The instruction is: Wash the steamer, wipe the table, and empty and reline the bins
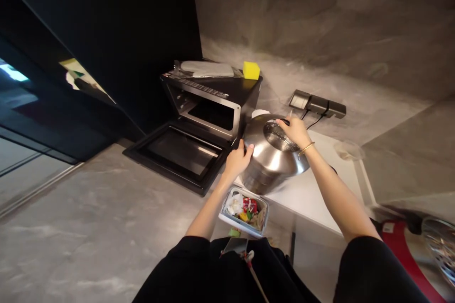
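Note:
A large steel pot (261,179) stands at the left end of the white counter, its lower part blurred. On top sits a domed steel lid (261,144) with a textured round centre and a dark knob. My right hand (295,131), a gold bracelet at its wrist, is closed on the lid's knob. At the pot's left side my left hand (239,158) grips near the rim, thumb raised; its fingers are partly hidden. Whether the lid is lifted at all I cannot tell.
Left of the pot is a toaster oven (208,116) with its door (177,154) down. A yellow sponge (251,70) and wrapped grey item (208,68) lie on it. A filled waste bin (227,220) hangs at the counter's front. Behind are wall sockets (317,103) with cables.

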A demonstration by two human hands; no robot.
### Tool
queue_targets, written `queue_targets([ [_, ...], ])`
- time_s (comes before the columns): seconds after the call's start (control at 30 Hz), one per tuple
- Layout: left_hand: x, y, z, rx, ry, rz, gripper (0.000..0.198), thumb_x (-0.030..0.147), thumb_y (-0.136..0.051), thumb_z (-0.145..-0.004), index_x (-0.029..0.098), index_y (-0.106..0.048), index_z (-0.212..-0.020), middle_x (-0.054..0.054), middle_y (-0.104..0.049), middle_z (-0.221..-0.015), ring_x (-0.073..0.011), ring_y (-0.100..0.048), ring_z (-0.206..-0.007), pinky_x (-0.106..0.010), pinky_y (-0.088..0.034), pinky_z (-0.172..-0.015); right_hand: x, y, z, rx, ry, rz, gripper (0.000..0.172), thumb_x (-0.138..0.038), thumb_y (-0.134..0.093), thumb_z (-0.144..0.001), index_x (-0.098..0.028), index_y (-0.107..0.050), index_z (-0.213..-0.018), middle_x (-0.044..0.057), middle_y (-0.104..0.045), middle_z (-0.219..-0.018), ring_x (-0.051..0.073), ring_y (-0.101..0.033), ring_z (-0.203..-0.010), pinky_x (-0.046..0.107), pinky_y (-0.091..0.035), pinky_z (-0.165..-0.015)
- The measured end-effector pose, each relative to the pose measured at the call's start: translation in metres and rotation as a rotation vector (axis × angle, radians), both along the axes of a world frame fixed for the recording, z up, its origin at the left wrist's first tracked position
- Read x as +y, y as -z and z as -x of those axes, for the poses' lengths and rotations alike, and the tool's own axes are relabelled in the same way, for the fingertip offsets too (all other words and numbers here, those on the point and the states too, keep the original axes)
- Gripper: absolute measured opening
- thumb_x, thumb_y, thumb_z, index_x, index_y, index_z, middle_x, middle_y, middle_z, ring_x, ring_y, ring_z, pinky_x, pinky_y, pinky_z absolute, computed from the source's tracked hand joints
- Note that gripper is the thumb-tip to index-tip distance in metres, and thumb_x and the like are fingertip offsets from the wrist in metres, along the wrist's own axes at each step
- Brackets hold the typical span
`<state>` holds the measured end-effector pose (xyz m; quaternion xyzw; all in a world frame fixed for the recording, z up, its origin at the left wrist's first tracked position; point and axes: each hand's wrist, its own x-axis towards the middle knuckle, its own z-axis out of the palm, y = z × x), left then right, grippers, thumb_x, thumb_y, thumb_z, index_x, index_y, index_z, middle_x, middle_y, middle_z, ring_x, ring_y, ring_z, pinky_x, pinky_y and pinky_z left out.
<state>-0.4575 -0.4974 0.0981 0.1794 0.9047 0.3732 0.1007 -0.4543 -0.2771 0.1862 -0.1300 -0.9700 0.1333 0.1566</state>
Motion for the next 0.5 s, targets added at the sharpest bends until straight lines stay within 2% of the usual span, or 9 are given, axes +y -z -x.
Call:
queue_targets([
  [0.17, -0.004, 0.009, 0.009, 0.037, 0.024, 0.142, 0.075, 0.060, -0.020, -0.094, 0.007, -0.040, -0.143, -0.020, -0.071, -0.103, -0.0309, -0.066, -0.103, -0.035, -0.045, -0.086, -0.001, 0.015, 0.003, -0.035, 0.039, -0.017, 0.040, -0.048, -0.048, -0.091, -0.016, -0.070, -0.084, 0.012, -0.072, -0.082, 0.024, -0.065, -0.079, 0.029, -0.041, -0.069],
  [0.27, -0.006, 0.008, 0.011, 0.044, 0.041, 0.178, 0.074, 0.062, -0.020, -0.093, 0.010, -0.044, -0.141, -0.019, -0.072, -0.098, -0.0327, -0.067, -0.101, -0.036, -0.045, -0.082, 0.000, 0.018, 0.002, -0.022, 0.044, -0.025, 0.041, -0.050, -0.047, -0.092, -0.016, -0.069, -0.088, 0.012, -0.071, -0.082, 0.024, -0.065, -0.080, 0.029, -0.043, -0.072],
  [0.4, -0.008, 0.004, 0.016, 0.008, 0.070, 0.077, 0.071, 0.064, -0.029, -0.091, 0.014, -0.051, -0.135, -0.011, -0.072, -0.076, -0.0293, -0.068, -0.087, -0.032, -0.045, -0.075, 0.007, 0.016, 0.006, -0.066, -0.024, 0.036, 0.043, -0.052, -0.048, -0.091, -0.014, -0.068, -0.087, 0.011, -0.070, -0.081, 0.022, -0.064, -0.079, 0.030, -0.043, -0.073],
  [0.5, -0.011, 0.010, 0.021, -0.044, 0.058, -0.068, 0.070, 0.066, -0.041, -0.087, 0.013, -0.056, -0.130, -0.007, -0.068, -0.067, -0.0260, -0.067, -0.079, -0.029, -0.044, -0.071, 0.011, 0.015, 0.007, -0.065, -0.093, 0.152, 0.048, -0.057, -0.046, -0.090, -0.014, -0.067, -0.086, 0.008, -0.068, -0.078, 0.021, -0.063, -0.079, 0.031, -0.045, -0.077],
])
